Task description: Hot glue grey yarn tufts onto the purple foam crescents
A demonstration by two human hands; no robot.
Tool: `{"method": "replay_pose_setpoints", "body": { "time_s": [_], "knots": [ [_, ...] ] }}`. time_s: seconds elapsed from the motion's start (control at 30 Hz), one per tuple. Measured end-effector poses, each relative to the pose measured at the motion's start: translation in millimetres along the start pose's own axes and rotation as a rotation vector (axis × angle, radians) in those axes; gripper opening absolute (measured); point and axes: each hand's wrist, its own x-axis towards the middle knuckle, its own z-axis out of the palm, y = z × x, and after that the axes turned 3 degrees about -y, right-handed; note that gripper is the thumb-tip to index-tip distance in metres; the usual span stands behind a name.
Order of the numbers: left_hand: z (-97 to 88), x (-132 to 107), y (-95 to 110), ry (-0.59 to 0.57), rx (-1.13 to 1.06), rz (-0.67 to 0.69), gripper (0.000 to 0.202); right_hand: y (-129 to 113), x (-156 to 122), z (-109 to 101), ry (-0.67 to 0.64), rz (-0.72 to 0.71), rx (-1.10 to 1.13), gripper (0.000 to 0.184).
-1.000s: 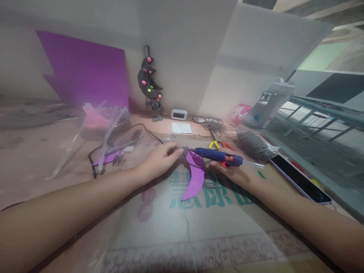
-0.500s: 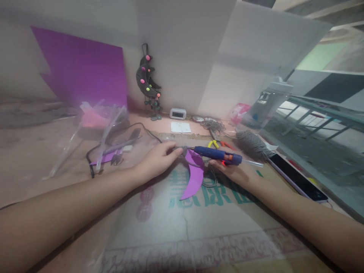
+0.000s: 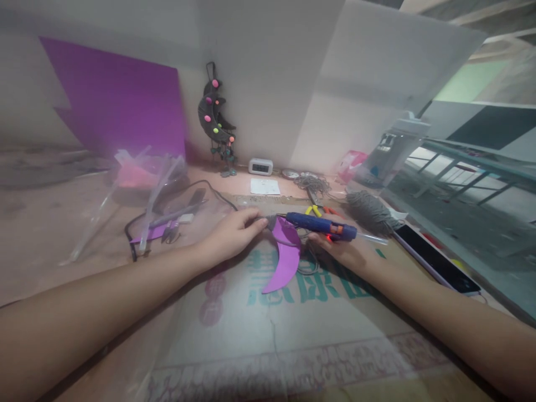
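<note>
The right hand (image 3: 347, 251) is closed around the glue gun (image 3: 320, 225), nozzle at the top of the purple crescent (image 3: 285, 257) lying flat on the worktop (image 3: 293, 335). The left hand (image 3: 232, 234) pinches grey cord (image 3: 268, 220) beside that tip. Gluing looks barely begun; most of the crescent is bare.

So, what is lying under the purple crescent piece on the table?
The purple crescent lies on printed cardboard with green characters; thin grey wire pokes out at its right edge. The glue gun crosses above its top. What lies directly beneath is covered.
</note>
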Motion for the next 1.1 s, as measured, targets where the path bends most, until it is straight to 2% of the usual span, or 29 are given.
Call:
{"method": "replay_pose_setpoints", "body": {
  "time_s": [0.13, 0.27, 0.43, 0.57, 0.77, 0.93, 1.03, 1.1],
  "knots": [
    [0.1, 0, 1, 0.001, -0.003, -0.004, 0.031, -3, -1, 0, 0.075, 0.011, -0.098, 0.026],
    [1.0, 2, -2, 0.003, -0.044, -0.006, 0.031, -5, -2, -3, 0.110, 0.017, -0.055, 0.028],
    [1.1, 3, -6, -0.017, -0.204, -0.020, 0.032, -3, -3, -10, 0.089, 0.047, -0.023, 0.046],
    [-0.3, 3, -6, -0.029, -0.327, -0.028, 0.030, 0, -2, -10, 0.141, 0.063, -0.028, 0.041],
    [-2.5, 2, 0, -0.039, -0.337, -0.058, 0.033, -8, 3, -11, 0.167, 0.019, 0.126, 0.029],
    [-1.7, 2, 2, -0.053, -0.299, -0.057, 0.033, -9, 19, -17, 0.189, 0.045, 0.111, 0.028],
    [-0.4, 2, 1, -0.071, -0.255, -0.030, 0.034, -4, 38, -18, 0.220, 0.050, 0.092, 0.025],
    [0.0, 2, 1, -0.075, -0.231, -0.017, 0.035, -3, 55, -18, 0.225, 0.112, 0.053, 0.030]
  ]
}}
